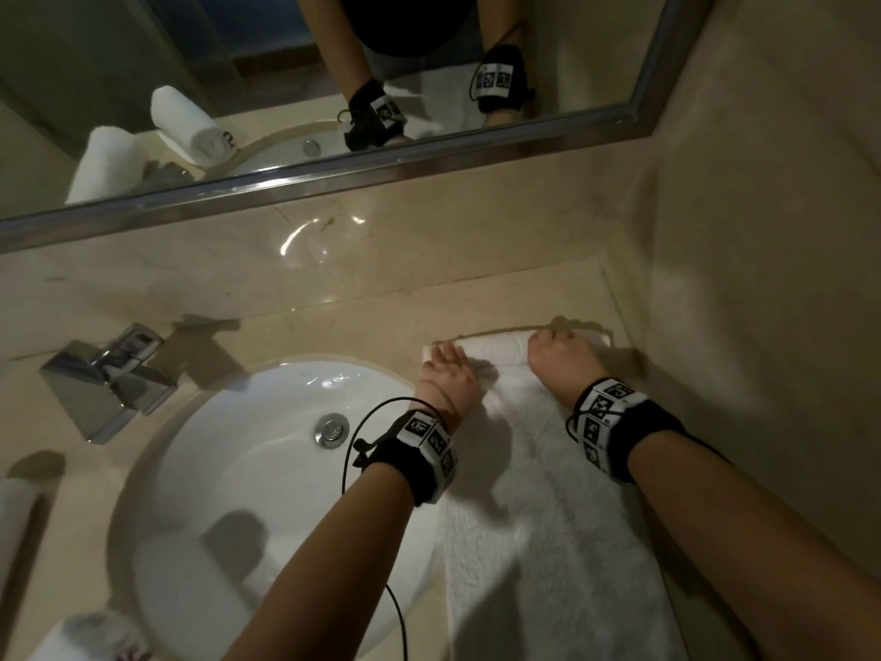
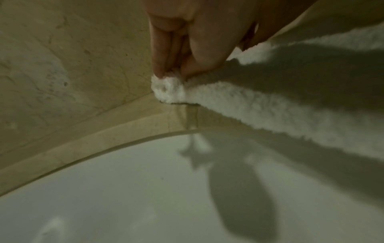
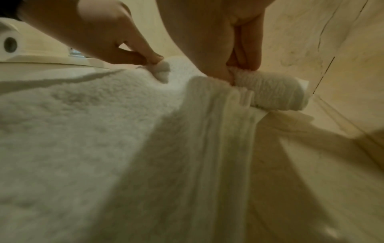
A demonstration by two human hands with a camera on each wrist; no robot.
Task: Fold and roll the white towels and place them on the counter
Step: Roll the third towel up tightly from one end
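I have a white towel (image 1: 538, 493) spread lengthwise on the worktop (image 1: 333, 322), in the strip between the sink (image 1: 229, 450) and the right-hand wall (image 1: 772, 288). Its far end is turned over into a thin, tight roll (image 1: 496, 348) lying close to the worktop's back edge, near the back right corner; the rest lies flat, running toward the front edge.

My left hand (image 1: 448, 374) pinches the roll's left end, fingertips (image 2: 164, 72) and thumb closed on the terry right where the towel's edge meets the sink rim. My right hand (image 1: 562, 357) grips the roll toward its right end, fingers curled over the top and the thumb tucked in at the near side; a short length of roll sticks out past it toward the wall.

The sink sits just left of the towel, its basin white with a metal drain (image 1: 330, 429). A chrome faucet (image 1: 102, 379) stands at the back left of the basin. The wall on the right is close to the roll's end, and the backsplash (image 1: 429, 240) close behind it. Above that a framed mirror (image 1: 238, 64) reflects two rolled towels (image 1: 190, 124) on the left side of the worktop. At the front left corner lies a blurred white bundle (image 1: 90, 634), too unclear to name. From the right wrist a toilet paper roll (image 3: 9, 44) shows far left.
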